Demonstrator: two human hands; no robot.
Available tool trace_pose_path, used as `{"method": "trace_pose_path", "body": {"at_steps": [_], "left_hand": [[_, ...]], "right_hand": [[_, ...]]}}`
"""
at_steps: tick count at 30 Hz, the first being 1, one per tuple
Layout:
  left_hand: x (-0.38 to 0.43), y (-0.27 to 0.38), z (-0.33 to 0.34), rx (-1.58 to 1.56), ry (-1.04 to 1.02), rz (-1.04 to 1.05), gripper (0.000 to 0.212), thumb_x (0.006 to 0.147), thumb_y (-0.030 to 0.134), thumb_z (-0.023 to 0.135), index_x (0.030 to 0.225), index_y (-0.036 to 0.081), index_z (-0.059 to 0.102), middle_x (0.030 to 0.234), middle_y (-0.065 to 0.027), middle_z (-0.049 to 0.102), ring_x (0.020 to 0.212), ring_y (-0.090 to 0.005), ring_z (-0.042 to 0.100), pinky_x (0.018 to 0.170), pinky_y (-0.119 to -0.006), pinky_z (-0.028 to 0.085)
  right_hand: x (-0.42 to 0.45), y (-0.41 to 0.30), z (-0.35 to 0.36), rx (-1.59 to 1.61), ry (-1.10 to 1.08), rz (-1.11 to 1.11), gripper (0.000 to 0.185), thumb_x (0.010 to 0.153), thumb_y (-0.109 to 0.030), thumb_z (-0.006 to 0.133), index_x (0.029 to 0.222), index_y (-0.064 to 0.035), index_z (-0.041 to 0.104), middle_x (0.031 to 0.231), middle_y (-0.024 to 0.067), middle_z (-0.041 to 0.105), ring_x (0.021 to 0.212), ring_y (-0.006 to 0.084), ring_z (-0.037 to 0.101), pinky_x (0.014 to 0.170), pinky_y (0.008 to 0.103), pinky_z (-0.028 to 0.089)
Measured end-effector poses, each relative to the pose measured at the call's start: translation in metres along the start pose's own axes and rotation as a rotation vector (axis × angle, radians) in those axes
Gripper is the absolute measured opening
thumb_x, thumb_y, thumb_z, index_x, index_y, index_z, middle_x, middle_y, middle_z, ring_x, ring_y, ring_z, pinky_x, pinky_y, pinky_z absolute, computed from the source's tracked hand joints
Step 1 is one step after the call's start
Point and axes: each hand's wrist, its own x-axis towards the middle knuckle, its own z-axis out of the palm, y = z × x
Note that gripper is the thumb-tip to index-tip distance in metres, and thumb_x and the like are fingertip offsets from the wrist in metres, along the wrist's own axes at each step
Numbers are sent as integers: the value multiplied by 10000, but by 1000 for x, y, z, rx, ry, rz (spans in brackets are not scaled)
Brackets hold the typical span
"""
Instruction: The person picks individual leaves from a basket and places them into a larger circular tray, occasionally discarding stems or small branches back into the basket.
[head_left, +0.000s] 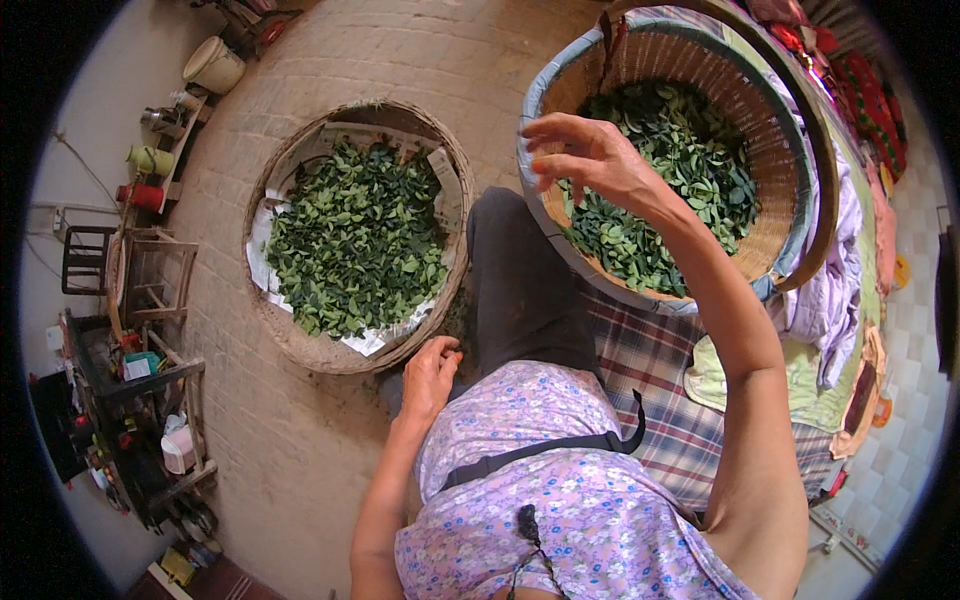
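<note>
My right hand (592, 156) hangs over the near-left rim of a deep wicker basket (772, 180) with a blue cloth-bound edge and an arched handle. Its fingers are bent and apart, slightly blurred, with nothing visible between them. Green leaves (690, 161) fill the bottom of that basket. By my left thigh, my left hand (429, 381) has loosely curled fingers close to the rim of a round, shallow woven basket (360, 360). Whether it holds anything is hidden. Loose green leaves (360, 240) lie heaped there on newspaper (262, 240).
The deep basket stands on a bed with a plaid cover (645, 367), beside a lilac cloth (829, 300). The shallow basket is on a brick floor (225, 300). Along the left wall are a dark wooden stand (142, 382), a wooden chair (161, 270) and a pale bucket (214, 66).
</note>
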Motion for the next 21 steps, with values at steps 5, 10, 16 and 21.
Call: {"method": "trace_pose_path", "body": {"at_steps": [5,10,16,21], "left_hand": [[-4,-15,6,-13,-10,-14,201,813,45,583,1005,-12,599,866,-143,629,676,-237,614,650,-333,485],[-4,-7,1,-19,-25,-48,202,818,55,574,1006,-13,598,865,-141,634,683,-230,613,660,-332,484],[3,9,-5,-3,-21,-56,193,830,65,571,1004,-12,602,852,-140,632,680,-228,607,667,-331,482],[10,9,-7,-107,7,10,186,827,38,587,1004,-17,602,812,-117,643,630,-177,596,606,-302,479]], "right_hand": [[-2,108,-41,-783,-54,162,441,752,-186,689,1130,19,589,985,162,660,893,279,637,792,379,497],[0,146,-26,-857,-65,112,439,703,-169,667,1092,7,563,1044,213,609,1001,376,570,850,425,461],[5,157,-13,-892,19,130,319,684,-85,591,980,25,546,850,232,614,874,440,582,761,492,475],[1,156,-40,-568,190,16,195,729,11,610,915,56,569,779,154,649,683,254,624,617,362,492]]}}
